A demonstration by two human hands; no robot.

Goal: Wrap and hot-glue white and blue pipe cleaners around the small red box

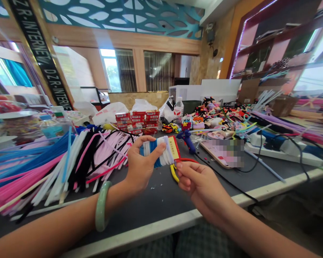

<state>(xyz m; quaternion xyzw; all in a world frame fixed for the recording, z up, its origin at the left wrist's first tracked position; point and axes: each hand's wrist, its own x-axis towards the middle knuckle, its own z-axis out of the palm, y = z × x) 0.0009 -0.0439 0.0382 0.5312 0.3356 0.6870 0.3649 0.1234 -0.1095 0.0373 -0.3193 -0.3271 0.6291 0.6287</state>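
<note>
My left hand [140,165] is closed on a small card [174,147] wound with blue and white pipe cleaners [158,153], thumb across the wrapping. It wears a green bangle [101,206] at the wrist. My right hand [197,181] is just below and to the right, its fingers curled round the red and yellow handles of small scissors [177,168]. Both hands hover over the dark grey table [156,204] near its front edge.
A big heap of pink, blue, white and black pipe cleaners [48,165] covers the left. A blue glue gun [187,139], a phone [220,152], a black cable, red boxes [138,120], a water bottle [178,106] and finished craft figures lie behind.
</note>
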